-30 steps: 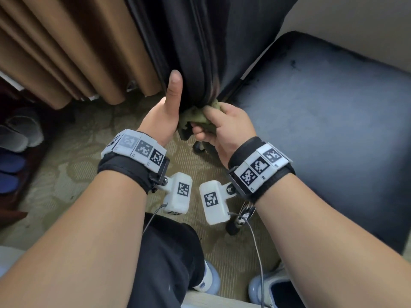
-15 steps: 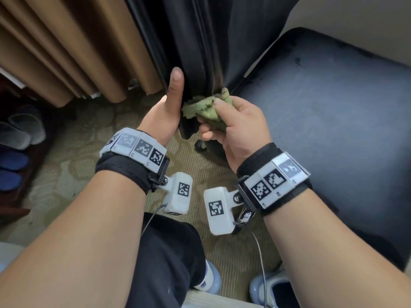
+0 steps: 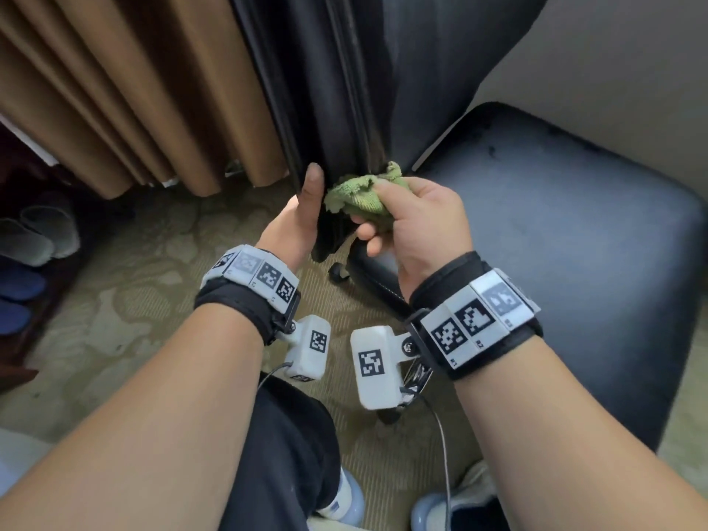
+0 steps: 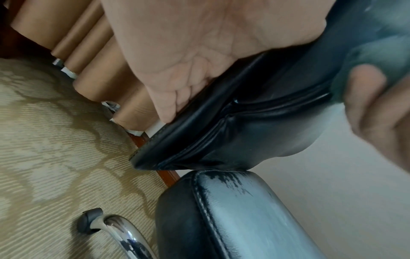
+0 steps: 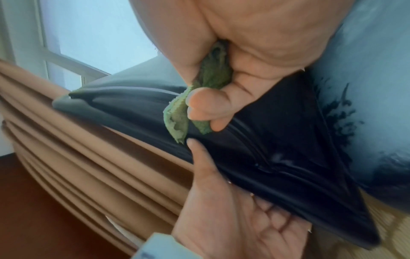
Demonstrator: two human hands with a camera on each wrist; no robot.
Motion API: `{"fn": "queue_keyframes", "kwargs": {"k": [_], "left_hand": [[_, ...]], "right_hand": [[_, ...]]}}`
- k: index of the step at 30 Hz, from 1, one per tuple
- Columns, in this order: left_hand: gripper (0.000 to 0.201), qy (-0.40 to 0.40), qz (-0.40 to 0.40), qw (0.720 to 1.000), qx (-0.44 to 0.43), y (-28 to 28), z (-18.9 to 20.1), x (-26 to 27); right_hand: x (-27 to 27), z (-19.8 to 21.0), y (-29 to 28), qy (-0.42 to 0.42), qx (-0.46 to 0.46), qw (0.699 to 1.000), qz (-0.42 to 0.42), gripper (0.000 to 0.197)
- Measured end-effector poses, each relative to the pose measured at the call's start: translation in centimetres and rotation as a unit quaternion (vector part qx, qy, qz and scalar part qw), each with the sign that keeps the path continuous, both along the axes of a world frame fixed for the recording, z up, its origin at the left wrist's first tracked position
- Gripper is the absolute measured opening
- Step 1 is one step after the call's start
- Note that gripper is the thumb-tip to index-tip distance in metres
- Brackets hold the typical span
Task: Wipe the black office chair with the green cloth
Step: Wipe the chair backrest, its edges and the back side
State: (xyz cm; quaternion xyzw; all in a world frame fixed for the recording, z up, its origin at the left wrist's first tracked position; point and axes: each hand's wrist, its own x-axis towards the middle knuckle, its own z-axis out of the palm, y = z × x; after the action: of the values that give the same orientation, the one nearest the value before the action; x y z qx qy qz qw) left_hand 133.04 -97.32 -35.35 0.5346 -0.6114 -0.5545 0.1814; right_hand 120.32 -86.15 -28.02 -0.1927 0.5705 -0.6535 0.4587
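Observation:
The black office chair shows its backrest upright at the top centre and its seat to the right. My left hand grips the backrest's lower corner, thumb along the near side and fingers behind it. In the left wrist view the left hand's palm lies against the backrest's edge. My right hand holds the bunched green cloth against the backrest, just right of my left thumb. The right wrist view shows the cloth squeezed in my right fingers on the black leather.
Brown curtains hang right behind the backrest. Slippers lie on the floor at far left. A chrome chair leg with a castor reaches over the patterned carpet. My knee and shoes are below the hands.
My right hand with the cloth has shifted a little to the right and nearer to me along the backrest's lower edge, and more cloth shows. The left hand keeps its hold.

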Motion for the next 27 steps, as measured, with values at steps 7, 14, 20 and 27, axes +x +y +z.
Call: {"fn": "queue_keyframes", "kwargs": {"k": [7, 14, 20, 27], "left_hand": [[0.118, 0.060, -0.009, 0.997, -0.042, 3.6, 7.3, 1.8], [0.109, 0.165, 0.052, 0.984, -0.037, 3.0, 16.1, 2.7], [0.108, 0.226, 0.021, 0.970, -0.082, 3.5, 22.7, 4.3], [0.060, 0.319, -0.059, 0.925, -0.199, 7.9, 30.9, 5.7]], "right_hand": [[0.0, 4.2, 2.6, 0.067, 0.056, 0.996, 0.022, 0.018], [1.5, 12.6, 4.1, 0.163, 0.006, 0.986, 0.036, 0.015], [3.0, 20.0, 5.2, 0.250, -0.036, 0.967, 0.010, 0.010], [4.2, 25.2, 7.0, 0.325, -0.144, 0.932, -0.069, 0.006]]}}
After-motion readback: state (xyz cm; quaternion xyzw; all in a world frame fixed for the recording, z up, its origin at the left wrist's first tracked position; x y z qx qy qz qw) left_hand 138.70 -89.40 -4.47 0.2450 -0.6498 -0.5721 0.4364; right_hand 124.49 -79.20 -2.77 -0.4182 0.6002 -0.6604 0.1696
